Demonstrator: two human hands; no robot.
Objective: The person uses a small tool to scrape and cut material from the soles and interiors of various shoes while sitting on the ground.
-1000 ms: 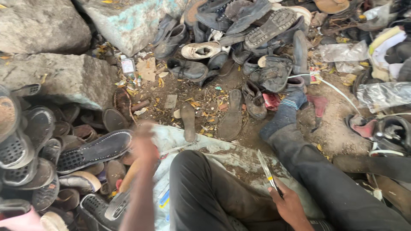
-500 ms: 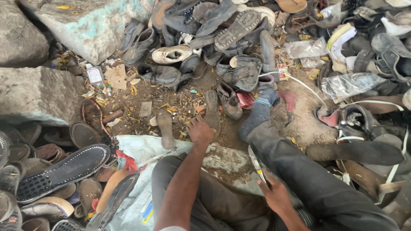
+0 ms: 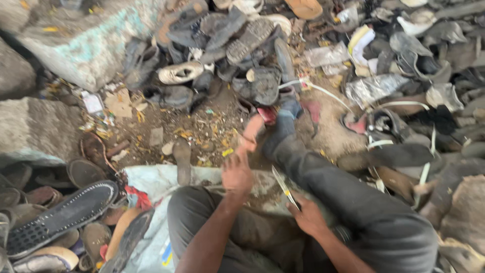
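Note:
My left hand [image 3: 236, 173] reaches forward between my knees and grips the near end of a worn tan shoe sole [image 3: 251, 130], which points away from me over the dirt. My right hand [image 3: 308, 217] rests on my right thigh and holds a small knife [image 3: 283, 186] with its blade pointing up and to the left. My legs are in dark grey trousers. The right leg is stretched out and ends in a blue sock [image 3: 284, 115] right beside the sole.
A heap of old dark shoes [image 3: 237, 45] lies ahead and runs to the right. Concrete blocks [image 3: 86, 40] stand at the left. Loose soles, one long black one [image 3: 63, 215], pile up at lower left. A dirty white sack [image 3: 151, 182] lies under my legs.
My left hand swung from the left side forward to the dirt patch and closed on the tan sole. The view shifted right. The right hand kept the knife on my thigh.

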